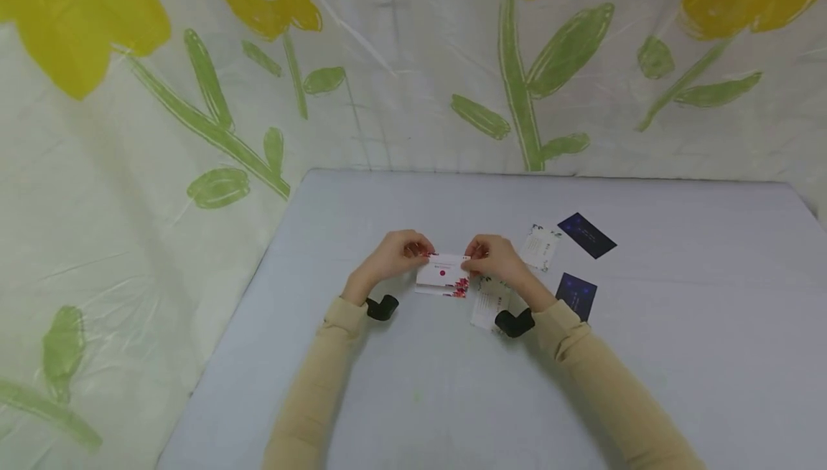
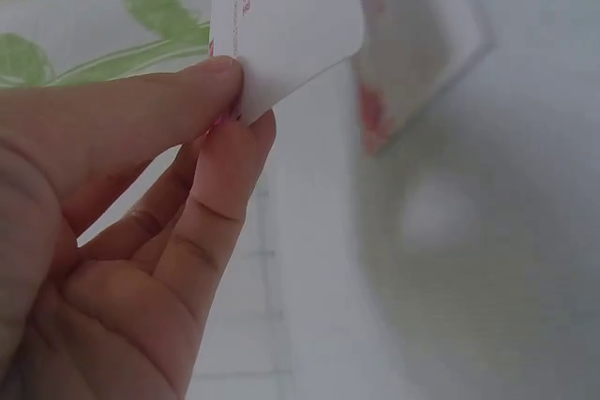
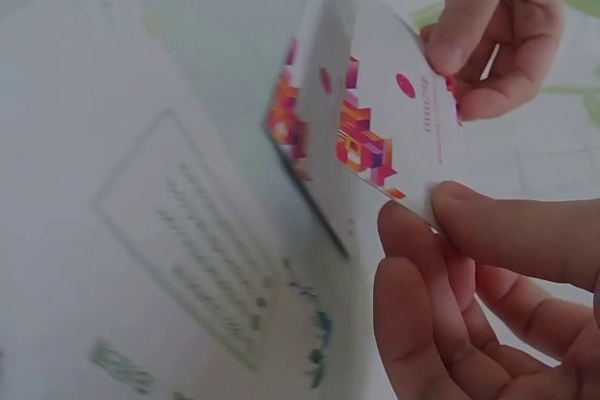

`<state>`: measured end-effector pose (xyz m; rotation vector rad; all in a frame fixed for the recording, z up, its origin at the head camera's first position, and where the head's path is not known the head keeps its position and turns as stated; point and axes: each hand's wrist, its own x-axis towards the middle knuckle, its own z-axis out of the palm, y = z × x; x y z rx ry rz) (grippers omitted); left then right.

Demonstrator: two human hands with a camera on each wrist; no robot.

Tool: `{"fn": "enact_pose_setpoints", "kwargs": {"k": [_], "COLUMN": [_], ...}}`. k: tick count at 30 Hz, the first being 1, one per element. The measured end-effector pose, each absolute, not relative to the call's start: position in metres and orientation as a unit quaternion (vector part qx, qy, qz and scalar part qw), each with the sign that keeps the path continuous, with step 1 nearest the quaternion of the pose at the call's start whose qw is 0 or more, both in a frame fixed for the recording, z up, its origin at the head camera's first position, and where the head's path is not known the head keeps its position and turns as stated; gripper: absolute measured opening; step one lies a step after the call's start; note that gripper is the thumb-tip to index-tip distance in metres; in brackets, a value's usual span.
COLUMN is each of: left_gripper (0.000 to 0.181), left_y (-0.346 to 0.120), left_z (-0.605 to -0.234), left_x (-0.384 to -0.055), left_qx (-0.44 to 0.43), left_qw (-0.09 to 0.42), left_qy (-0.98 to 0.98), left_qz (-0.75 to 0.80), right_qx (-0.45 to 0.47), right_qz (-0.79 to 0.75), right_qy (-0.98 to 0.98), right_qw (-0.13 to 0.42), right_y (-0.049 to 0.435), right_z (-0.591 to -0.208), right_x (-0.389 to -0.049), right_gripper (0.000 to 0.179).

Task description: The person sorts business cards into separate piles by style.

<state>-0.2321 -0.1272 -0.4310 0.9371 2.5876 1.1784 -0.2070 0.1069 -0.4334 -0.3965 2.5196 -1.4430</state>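
Both hands pinch one white card with a red dot and a red-and-orange geometric pattern, held tilted by its two upper corners. My left hand has its thumb and index finger on the left corner. On the opposite corner, the right hand grips between thumb and fingertips. Close behind the held card, a similar patterned card shows in the right wrist view, partly covered by it. Below the right hand lies a white leaf-bordered card, partly hidden by the wrist.
Right of the hands lie another leaf-bordered card and two dark blue cards, one farther back and one by the right sleeve. All rest on a pale table. Behind it hangs a flower-painted sheet.
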Motion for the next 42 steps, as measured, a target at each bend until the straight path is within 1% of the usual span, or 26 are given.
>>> {"fn": "enact_pose_setpoints", "kwargs": {"k": [6, 13, 18, 24, 32, 36, 42], "left_gripper": [0.016, 0.015, 0.015, 0.015, 0.01, 0.01, 0.012], "left_y": [-0.129, -0.128, -0.125, -0.123, -0.12, -0.114, -0.093], "left_z": [-0.441, -0.444, -0.445, -0.447, -0.448, -0.441, -0.422], "left_x": [-0.224, -0.22, -0.218, -0.216, -0.214, -0.203, -0.17], "left_qx": [0.307, 0.297, 0.293, 0.289, 0.29, 0.28, 0.234], "left_qw": [0.083, 0.071, 0.071, 0.075, 0.059, 0.038, 0.003], "left_qy": [0.863, 0.875, 0.886, 0.897, 0.914, 0.93, 0.944], "left_qz": [0.392, 0.374, 0.352, 0.325, 0.278, 0.237, 0.231], "right_qx": [-0.14, -0.136, -0.135, -0.135, -0.143, -0.192, -0.326], "right_qz": [-0.446, -0.383, -0.341, -0.336, -0.333, -0.337, -0.326], "right_qy": [0.879, 0.909, 0.925, 0.927, 0.927, 0.915, 0.883], "right_qw": [0.097, 0.091, 0.098, 0.1, 0.102, 0.106, 0.092], "right_y": [0.101, 0.094, 0.09, 0.089, 0.09, 0.099, 0.13], "right_z": [-0.44, -0.442, -0.442, -0.443, -0.443, -0.438, -0.418], "right_x": [-0.203, -0.201, -0.201, -0.2, -0.199, -0.199, -0.204], "right_gripper": [0.011, 0.011, 0.013, 0.014, 0.008, 0.009, 0.012]}}
